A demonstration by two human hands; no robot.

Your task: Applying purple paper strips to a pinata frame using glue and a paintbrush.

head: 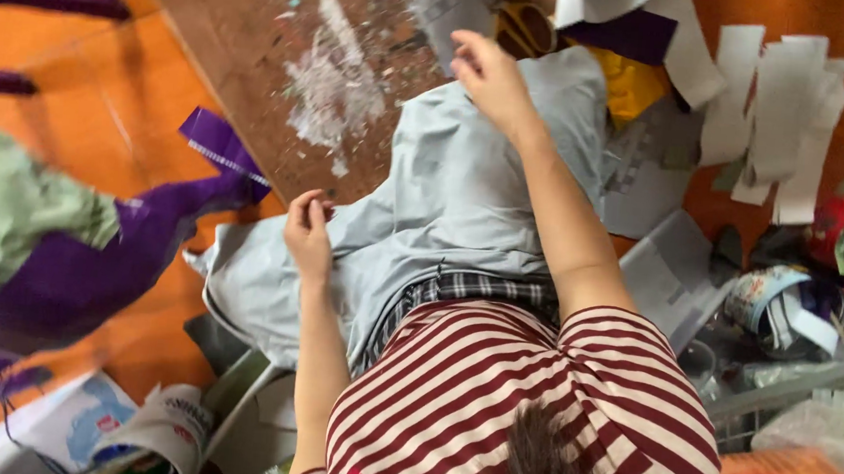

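1. The grey sheet lies draped over the wooden board and the person's lap.
2. The left hand pinches its side edge. The right hand curls its fingers at the far edge, though its grip is unclear.
3. Pulling evenly from both edges would likely keep it flat.

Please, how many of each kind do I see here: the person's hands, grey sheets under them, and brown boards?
hands: 2 (left hand, right hand)
grey sheet: 1
brown board: 1
Total: 4
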